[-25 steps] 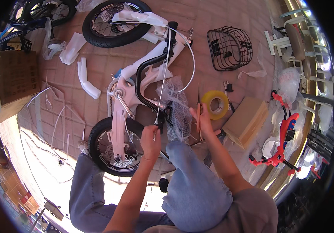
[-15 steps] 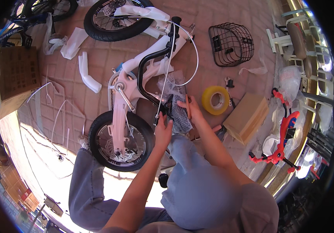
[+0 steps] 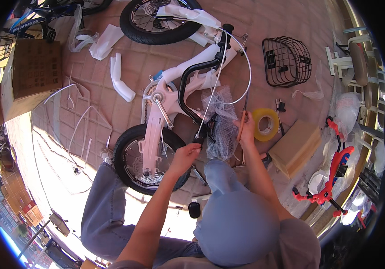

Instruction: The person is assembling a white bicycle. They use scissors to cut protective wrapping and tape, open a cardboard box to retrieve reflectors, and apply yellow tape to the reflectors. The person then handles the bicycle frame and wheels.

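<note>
A child's bicycle with a pale pink frame [image 3: 171,97], partly wrapped in white foam, lies on the brick paving. My left hand [image 3: 185,157] is closed with its fingertips at the near end of the black handlebar [image 3: 184,85], beside the wheel [image 3: 125,154]. In my right hand [image 3: 247,130] is a slim orange-handled tool [image 3: 242,125] with a thin dark tip pointing away; its exact kind is unclear. Between my hands lies a bubble-wrapped bundle [image 3: 221,130], its contents mostly hidden. A roll of yellow tape [image 3: 259,133] sits just right of my right hand.
Right of the tape lies a brown cardboard box [image 3: 295,148]. A black wire basket [image 3: 286,62] is farther off. At the right is a red child's vehicle part [image 3: 329,179]. Foam sleeves [image 3: 120,78] and a big carton [image 3: 35,67] occupy the left. A grey rounded shape hides the lower middle.
The whole view has shifted. My left hand has drawn back slightly from the bundle toward the wheel. My right hand has moved a little right, off the bubble wrap, with the orange-handled tool.
</note>
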A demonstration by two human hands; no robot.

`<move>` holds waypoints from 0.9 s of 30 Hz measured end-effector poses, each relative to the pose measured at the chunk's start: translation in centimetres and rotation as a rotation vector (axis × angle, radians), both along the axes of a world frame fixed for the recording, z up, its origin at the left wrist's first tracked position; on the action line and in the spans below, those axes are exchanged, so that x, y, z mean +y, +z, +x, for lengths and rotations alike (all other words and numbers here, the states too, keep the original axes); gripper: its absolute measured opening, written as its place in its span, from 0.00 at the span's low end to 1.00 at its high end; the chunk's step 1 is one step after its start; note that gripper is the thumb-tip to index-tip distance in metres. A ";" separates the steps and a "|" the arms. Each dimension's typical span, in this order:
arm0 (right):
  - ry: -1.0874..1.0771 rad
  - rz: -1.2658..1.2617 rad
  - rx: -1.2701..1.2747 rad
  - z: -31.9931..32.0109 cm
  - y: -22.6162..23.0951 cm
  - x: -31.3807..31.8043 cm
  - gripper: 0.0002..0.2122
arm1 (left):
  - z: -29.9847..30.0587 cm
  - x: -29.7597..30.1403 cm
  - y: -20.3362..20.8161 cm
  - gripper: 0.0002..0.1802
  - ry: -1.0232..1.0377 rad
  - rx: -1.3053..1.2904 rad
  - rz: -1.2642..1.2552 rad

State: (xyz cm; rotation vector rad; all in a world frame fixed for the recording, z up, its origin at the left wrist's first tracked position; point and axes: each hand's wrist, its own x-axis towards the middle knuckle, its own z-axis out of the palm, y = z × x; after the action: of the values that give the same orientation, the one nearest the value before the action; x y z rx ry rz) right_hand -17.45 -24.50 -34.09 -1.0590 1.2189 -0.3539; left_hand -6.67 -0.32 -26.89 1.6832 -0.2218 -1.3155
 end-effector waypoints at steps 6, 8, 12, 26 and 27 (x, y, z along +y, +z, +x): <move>0.045 0.010 0.083 -1.6 0.5 -0.3 0.22 | -2.6 2.5 -0.8 0.12 -0.321 -0.570 0.088; 0.115 -0.053 0.182 -2.7 1.9 0.4 0.23 | -4.6 3.7 -2.3 0.10 -0.517 -0.733 0.053; 0.221 -0.216 0.321 -7.2 2.6 1.5 0.25 | -6.0 4.8 -3.0 0.09 -0.645 -0.914 -0.133; -0.199 -0.547 0.965 -24.2 14.4 -5.0 0.33 | 7.1 -0.3 20.2 0.13 0.308 -0.730 -0.135; -0.202 -0.508 0.998 -24.2 13.6 -5.6 0.36 | 6.5 -1.2 23.8 0.12 0.330 -0.799 -0.230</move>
State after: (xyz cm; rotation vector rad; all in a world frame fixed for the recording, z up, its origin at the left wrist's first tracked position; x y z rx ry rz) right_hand -41.61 -30.08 -20.44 -1.6408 2.2083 -0.2961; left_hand -0.21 -1.49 -3.08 1.8657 -0.5104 -0.3140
